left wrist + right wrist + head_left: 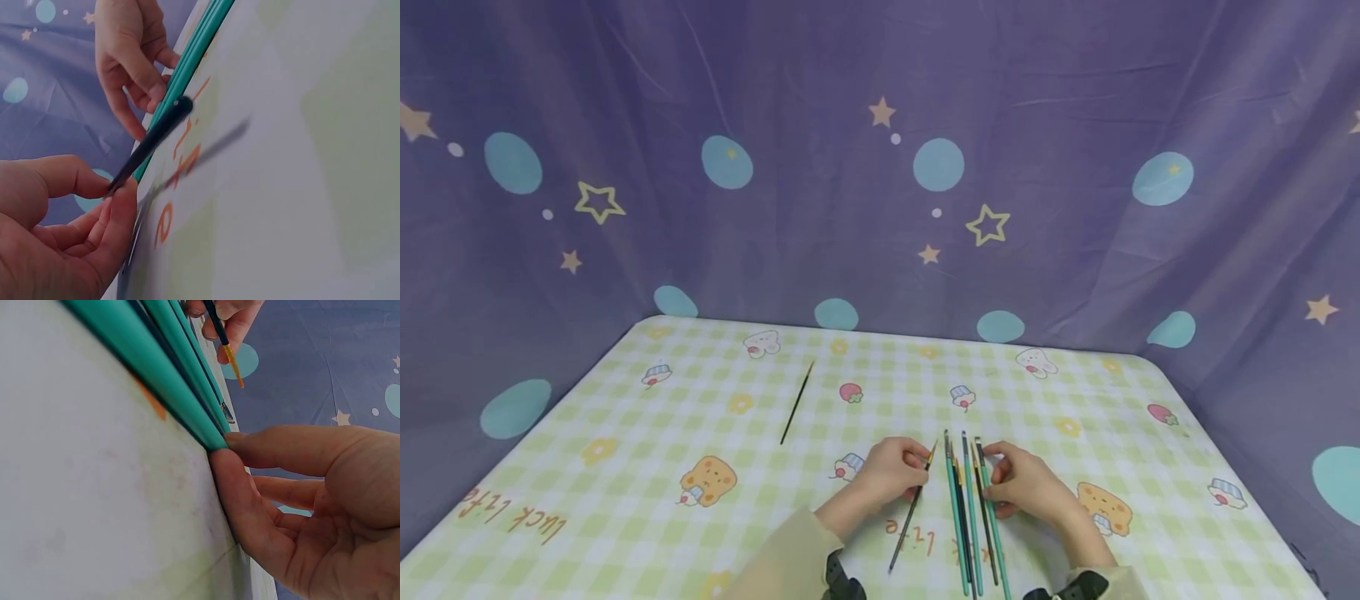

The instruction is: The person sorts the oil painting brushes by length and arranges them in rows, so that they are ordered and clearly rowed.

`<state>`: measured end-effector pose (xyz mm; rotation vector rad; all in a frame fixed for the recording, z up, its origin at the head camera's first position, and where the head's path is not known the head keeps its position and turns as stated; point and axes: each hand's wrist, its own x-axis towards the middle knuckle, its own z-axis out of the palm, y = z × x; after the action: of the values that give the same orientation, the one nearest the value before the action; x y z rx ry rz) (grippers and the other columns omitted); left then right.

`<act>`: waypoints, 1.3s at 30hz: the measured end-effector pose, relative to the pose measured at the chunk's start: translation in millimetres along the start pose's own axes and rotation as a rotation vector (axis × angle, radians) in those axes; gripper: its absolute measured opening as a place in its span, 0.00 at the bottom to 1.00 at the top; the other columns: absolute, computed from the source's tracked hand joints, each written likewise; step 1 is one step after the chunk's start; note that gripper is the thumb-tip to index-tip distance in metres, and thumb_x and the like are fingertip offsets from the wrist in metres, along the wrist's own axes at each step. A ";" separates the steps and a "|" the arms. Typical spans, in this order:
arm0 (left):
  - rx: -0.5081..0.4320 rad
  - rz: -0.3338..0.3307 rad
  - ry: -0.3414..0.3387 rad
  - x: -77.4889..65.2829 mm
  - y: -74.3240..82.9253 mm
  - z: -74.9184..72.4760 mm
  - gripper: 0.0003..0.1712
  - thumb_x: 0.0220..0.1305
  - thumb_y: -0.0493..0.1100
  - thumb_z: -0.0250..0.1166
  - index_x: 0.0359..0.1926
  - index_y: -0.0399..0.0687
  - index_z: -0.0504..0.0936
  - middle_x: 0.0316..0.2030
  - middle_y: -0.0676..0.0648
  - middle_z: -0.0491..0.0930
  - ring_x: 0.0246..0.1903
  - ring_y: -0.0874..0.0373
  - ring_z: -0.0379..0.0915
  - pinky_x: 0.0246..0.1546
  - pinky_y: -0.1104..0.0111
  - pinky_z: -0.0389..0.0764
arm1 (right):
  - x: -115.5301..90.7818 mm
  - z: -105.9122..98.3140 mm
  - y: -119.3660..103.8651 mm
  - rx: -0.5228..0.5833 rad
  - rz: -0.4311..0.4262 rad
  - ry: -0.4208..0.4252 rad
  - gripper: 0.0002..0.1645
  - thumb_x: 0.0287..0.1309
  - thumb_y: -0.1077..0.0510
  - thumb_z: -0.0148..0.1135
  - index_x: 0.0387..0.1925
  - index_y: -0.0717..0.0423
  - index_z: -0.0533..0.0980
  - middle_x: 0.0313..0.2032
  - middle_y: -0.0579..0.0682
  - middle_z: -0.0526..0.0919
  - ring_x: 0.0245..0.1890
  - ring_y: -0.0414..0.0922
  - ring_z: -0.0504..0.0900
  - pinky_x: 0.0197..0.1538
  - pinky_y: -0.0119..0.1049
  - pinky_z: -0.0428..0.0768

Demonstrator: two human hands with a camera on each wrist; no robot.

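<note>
In the head view my left hand pinches a thin black paintbrush between thumb and forefinger, its golden tip pointing away from me. The left wrist view shows this brush's dark handle tilted up off the cloth, casting a shadow. To its right lies a row of several teal and black paintbrushes, roughly side by side. My right hand is at the row's right edge, where thumb and forefinger pinch the outermost teal paintbrush. Another teal paintbrush forms the row's left edge.
A lone black paintbrush lies farther back on the left. Everything rests on a table with a green checked cloth printed with cartoons. Behind the table's far edge hangs a purple curtain with stars and blue dots.
</note>
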<state>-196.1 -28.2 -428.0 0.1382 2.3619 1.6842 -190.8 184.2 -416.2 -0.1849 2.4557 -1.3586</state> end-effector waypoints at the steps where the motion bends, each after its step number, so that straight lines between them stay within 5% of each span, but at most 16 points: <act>1: -0.008 0.004 -0.004 0.7 -0.5 -1.8 0.14 0.48 0.29 0.60 0.40 0.38 0.78 0.23 0.48 0.72 0.13 0.61 0.66 0.14 0.71 0.73 | 0.2 0.1 0.3 -0.001 -0.001 -0.001 0.33 0.45 0.69 0.64 0.55 0.66 0.65 0.27 0.53 0.71 0.20 0.43 0.76 0.25 0.38 0.81; 12: -0.061 0.017 -0.006 11.3 -5.4 -29.5 0.19 0.49 0.27 0.58 0.45 0.35 0.77 0.29 0.45 0.74 0.17 0.60 0.72 0.19 0.66 0.79 | 0.8 1.0 0.2 -0.015 0.013 0.013 0.33 0.44 0.68 0.65 0.55 0.65 0.65 0.27 0.53 0.72 0.19 0.43 0.76 0.24 0.37 0.80; 39: -0.095 -0.007 0.198 47.3 -13.9 -100.1 0.19 0.52 0.29 0.59 0.48 0.37 0.77 0.32 0.45 0.72 0.21 0.57 0.73 0.23 0.66 0.79 | 0.7 0.7 0.4 -0.009 0.027 0.027 0.34 0.43 0.68 0.66 0.55 0.64 0.65 0.27 0.53 0.72 0.20 0.44 0.76 0.25 0.37 0.80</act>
<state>-265.7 -114.7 -416.6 -0.0556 2.4092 1.8813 -191.2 183.7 -417.1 -0.1364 2.4784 -1.3474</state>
